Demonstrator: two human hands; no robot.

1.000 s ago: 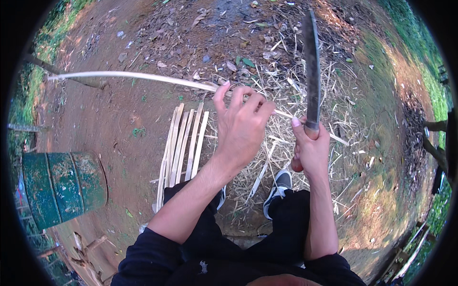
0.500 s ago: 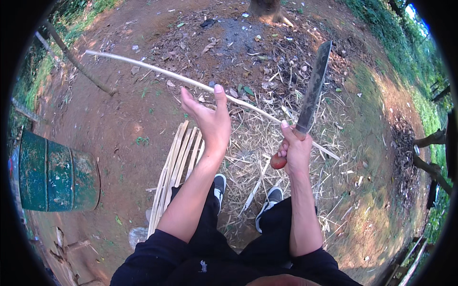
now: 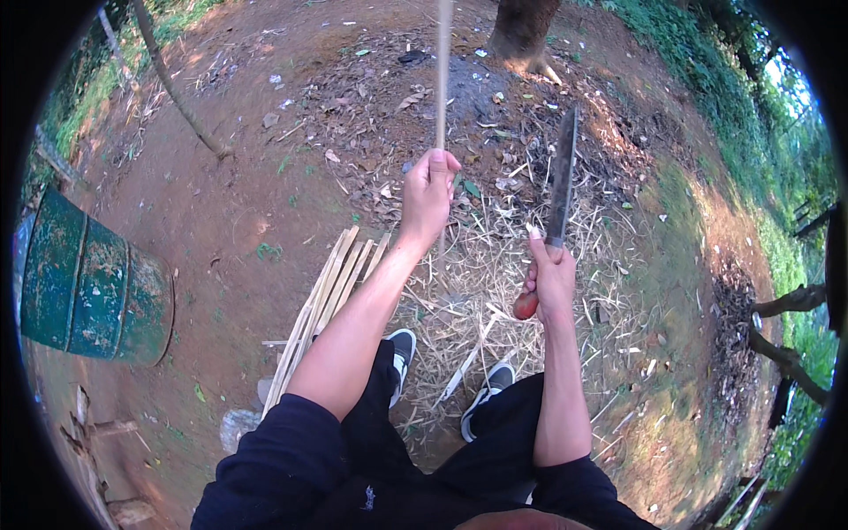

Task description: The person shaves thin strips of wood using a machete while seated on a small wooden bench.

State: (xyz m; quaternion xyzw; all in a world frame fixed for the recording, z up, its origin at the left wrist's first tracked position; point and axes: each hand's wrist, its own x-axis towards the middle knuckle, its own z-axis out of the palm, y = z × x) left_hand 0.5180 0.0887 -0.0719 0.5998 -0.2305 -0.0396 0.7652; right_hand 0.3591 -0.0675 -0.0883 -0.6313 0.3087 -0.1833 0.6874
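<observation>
Left hand's grip [image 3: 428, 196] closed round a wooden strip [image 3: 442, 79]; right hand's grip [image 3: 553, 281] round a machete [image 3: 563, 181].
Strip at twelve o'clock, top cut off, lower end blurred; machete at two, handle partly hidden.

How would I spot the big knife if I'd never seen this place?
From the tree trunk at the top, look down to the pale shavings. Over them, the right hand grips the knife. Its dark blade and reddish handle end set it apart from the pale strip in the left hand.
</observation>
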